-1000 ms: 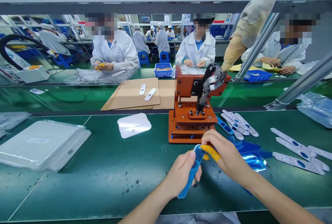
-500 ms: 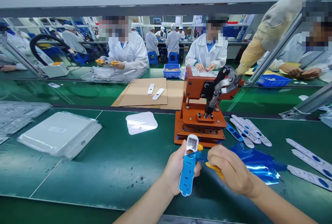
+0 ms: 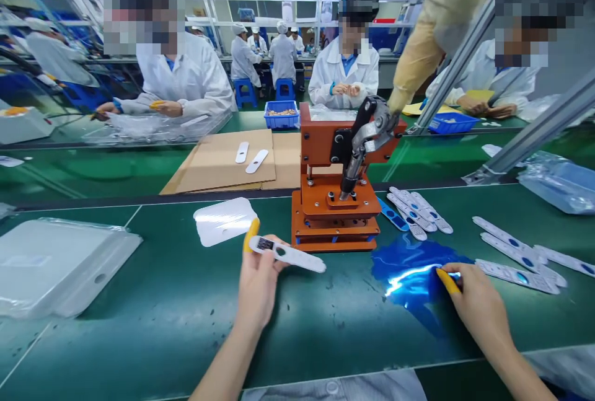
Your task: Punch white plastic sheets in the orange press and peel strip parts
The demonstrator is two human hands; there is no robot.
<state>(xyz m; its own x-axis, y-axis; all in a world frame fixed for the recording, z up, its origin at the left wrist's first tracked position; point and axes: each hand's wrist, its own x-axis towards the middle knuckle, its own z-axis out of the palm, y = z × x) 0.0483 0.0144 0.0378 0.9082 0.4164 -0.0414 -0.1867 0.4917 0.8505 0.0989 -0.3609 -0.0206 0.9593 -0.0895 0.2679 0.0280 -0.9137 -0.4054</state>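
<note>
green belt, open around left hand

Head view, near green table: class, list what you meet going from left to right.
Clear plastic bag stack → glossy white film sheet → left hand holding a white strip → orange hand press → crumpled blue film → right hand → white strips with blue ovals.

One orange press, two hands, two strips on cardboard.
</note>
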